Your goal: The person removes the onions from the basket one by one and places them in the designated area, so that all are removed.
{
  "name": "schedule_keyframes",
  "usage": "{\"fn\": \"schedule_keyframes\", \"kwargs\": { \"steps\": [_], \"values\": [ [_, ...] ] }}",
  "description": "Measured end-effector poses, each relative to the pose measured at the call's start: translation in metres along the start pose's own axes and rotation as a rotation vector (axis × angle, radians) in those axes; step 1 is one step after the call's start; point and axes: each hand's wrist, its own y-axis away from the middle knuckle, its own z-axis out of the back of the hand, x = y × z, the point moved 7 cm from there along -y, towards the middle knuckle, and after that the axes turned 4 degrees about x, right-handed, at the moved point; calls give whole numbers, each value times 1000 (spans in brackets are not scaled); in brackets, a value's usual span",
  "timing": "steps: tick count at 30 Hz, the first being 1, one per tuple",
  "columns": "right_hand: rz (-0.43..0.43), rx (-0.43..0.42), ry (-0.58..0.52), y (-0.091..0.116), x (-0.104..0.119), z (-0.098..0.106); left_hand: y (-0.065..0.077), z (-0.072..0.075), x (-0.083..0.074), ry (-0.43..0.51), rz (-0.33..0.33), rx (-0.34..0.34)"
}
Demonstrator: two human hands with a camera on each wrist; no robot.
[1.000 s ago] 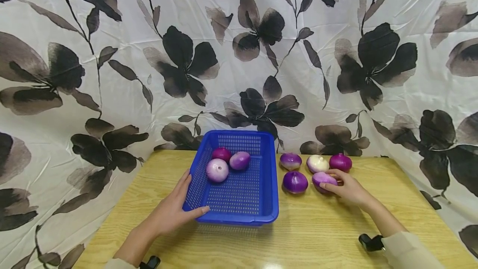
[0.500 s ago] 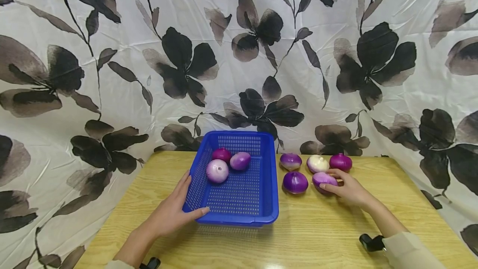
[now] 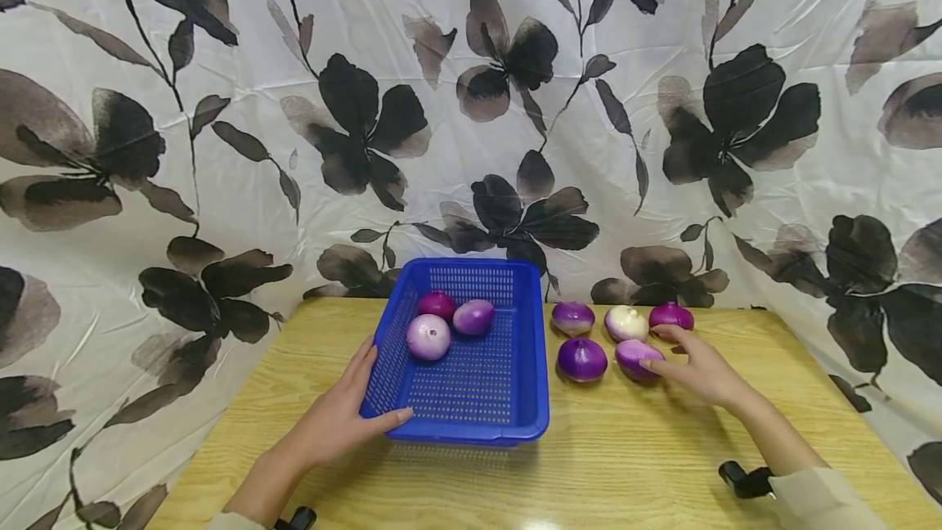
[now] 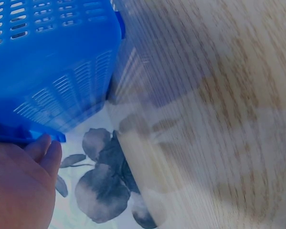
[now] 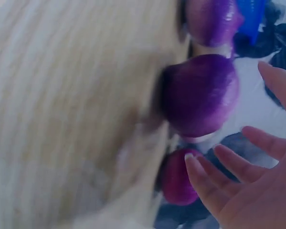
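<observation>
Several purple onions stand in two rows to the right of a blue perforated plastic basket (image 3: 526, 383). My left hand (image 3: 334, 419) holds the basket's near left corner, fingers along the side and thumb over the front rim; in the left wrist view its fingertips meet the rim. Beside the nearest right-hand light purple onion (image 3: 634, 360) is my right hand (image 3: 702, 370), its fingers spread and holding nothing. Behind it, partly covered by the fingers, sits a magenta onion (image 3: 672, 315). The right wrist view shows a big purple onion (image 5: 202, 95) in front of the spread fingers.
Three onions lie in the basket, a pale one (image 3: 428, 338) in front. A white-topped onion (image 3: 626, 323) and two purple ones (image 3: 582, 360) complete the group outside. The wooden table (image 3: 603, 464) ends at a flower-patterned cloth (image 3: 441, 145) behind.
My right hand has let go of the light purple onion and drawn back slightly to the right, its fingers spreading. The onion, the basket and my left hand stay in place.
</observation>
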Motion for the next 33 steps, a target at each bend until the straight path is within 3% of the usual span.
{"fn": "schedule_keyframes", "kwargs": {
  "steps": [15, 33],
  "values": [
    [164, -42, 22, -14, 64, 7, 1, 0, 0, 0, 10, 3],
    [301, 40, 15, -49, 121, -30, 1, 0, 2, 0, 11, 4]
  ]
}}
